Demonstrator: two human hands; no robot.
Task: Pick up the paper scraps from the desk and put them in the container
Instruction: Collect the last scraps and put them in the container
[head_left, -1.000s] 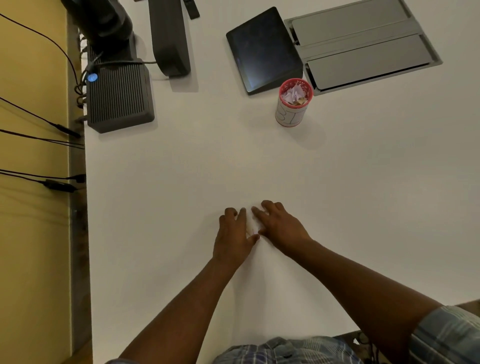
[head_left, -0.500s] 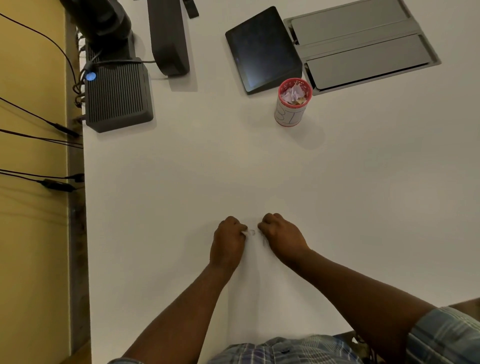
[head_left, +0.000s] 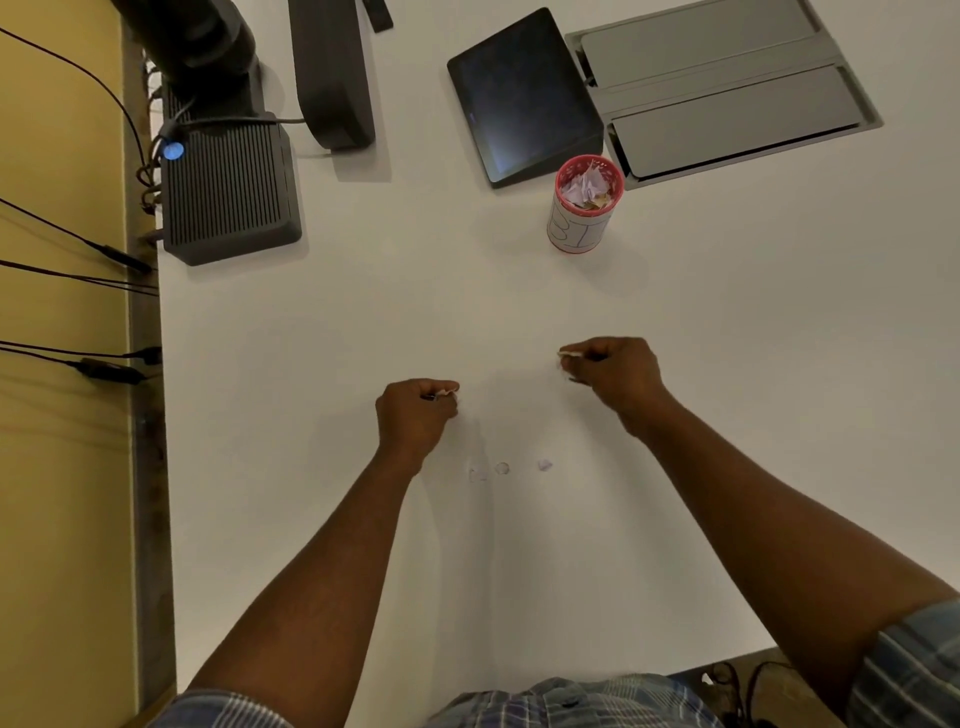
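Fingers of both hands curled, pinching paper scraps (head_left: 568, 355), mostly hidden; loose scraps faint.

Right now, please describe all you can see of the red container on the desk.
The container is a small upright cylinder with a red rim and base and a white label bearing hand-drawn letters. Its open top holds crumpled paper scraps. It stands on the white desk, close in front of the dark tablet; neither hand touches it.
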